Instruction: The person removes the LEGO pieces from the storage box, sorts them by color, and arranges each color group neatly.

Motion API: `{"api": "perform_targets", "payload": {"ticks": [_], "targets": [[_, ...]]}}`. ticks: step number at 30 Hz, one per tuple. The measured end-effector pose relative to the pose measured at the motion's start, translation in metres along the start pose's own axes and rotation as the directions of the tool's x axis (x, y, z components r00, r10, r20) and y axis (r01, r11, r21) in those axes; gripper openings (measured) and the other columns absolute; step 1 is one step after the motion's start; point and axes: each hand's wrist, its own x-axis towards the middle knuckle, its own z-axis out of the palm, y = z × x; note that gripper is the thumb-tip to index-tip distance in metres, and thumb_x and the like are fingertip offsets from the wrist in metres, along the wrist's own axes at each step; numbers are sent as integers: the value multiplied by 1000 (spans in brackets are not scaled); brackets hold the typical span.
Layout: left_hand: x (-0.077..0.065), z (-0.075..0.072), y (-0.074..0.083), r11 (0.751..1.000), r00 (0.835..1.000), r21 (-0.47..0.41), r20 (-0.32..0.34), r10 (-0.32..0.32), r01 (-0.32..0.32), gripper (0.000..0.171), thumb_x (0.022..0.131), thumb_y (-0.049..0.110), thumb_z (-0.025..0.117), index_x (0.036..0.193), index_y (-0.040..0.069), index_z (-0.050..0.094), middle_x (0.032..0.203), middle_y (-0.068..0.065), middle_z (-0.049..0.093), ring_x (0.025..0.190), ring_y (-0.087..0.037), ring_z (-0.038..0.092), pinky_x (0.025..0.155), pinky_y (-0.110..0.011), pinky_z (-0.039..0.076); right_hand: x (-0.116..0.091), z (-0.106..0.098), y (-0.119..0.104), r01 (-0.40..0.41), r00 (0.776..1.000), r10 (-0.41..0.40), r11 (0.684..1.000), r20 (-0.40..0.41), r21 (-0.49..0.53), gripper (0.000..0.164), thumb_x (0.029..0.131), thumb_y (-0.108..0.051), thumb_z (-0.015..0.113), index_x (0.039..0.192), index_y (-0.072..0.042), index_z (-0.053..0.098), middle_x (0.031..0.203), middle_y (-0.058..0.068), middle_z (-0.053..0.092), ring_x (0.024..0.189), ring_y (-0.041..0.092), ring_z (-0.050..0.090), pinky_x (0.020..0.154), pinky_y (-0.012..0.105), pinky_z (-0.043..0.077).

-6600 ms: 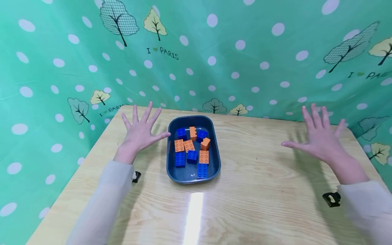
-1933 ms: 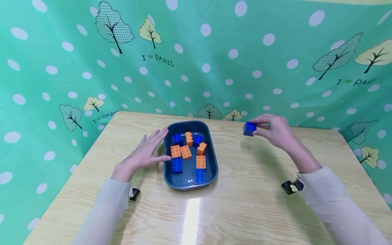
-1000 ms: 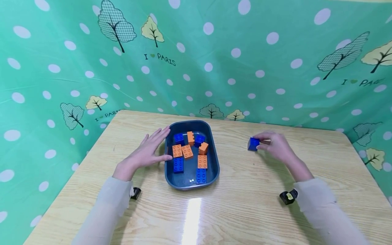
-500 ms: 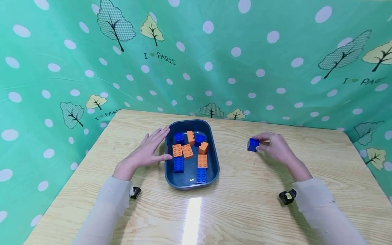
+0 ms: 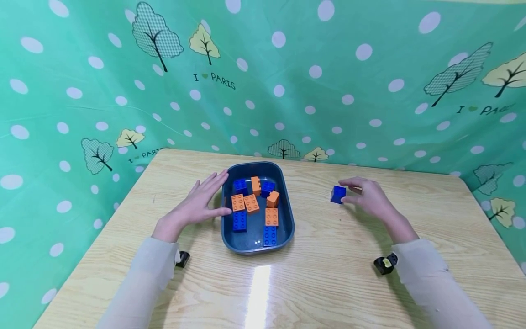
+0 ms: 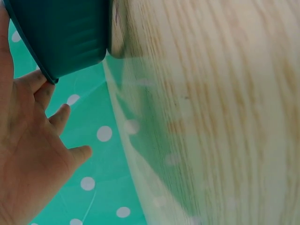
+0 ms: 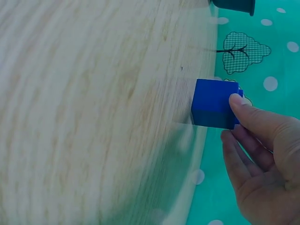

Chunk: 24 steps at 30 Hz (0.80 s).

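Observation:
A blue toy building brick [image 5: 338,194] stands on the wooden table, right of the tray. My right hand [image 5: 370,197] is at its right side, index finger raised just off its top edge and thumb at its near side. In the right wrist view the thumb overlaps the studded end of the brick [image 7: 215,103], while the other fingertips sit just below it. My left hand [image 5: 193,208] lies along the left rim of the dark blue tray [image 5: 290,201], fingers straight and spread; in the left wrist view its fingertips touch the tray's rim [image 6: 56,82].
Inside the tray lie several orange bricks [image 5: 271,216] and several blue bricks [image 5: 270,236]. A green dotted cloth [image 5: 287,109] hangs behind the wooden table [image 5: 320,274]. Small black wrist cameras [image 5: 384,265] sit at both sleeves.
Earlier both hands were spread apart and the brick was in the tray. My right hand brought it over the table and lowered it; its index finger has now lifted off. Left hand moved to the tray.

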Motion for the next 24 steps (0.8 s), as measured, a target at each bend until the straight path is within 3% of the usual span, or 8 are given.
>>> {"api": "perform_targets", "payload": {"ticks": [6,24], "targets": [[-1,-1,1,1000,1000,-1,-1,-1,1,102,87,60,67,162,22,10,170,0,8,156,-37,7,121,-71,2,-1,-3,-3,-17,1000,17,1000,-2,-2,56,91,-10,71,143,-2,52,149,23,49,137,46,47,110,53,44],[-2,0,2,1000,1000,7,0,-12,12,102,87,60,67,162,22,10,170,0,7,156,-37,7,121,-71,1,-3,-5,-36,55,998,-55,998,-34,11,63,88,-11,75,145,-3,50,150,23,48,136,44,48,109,49,46]]}}
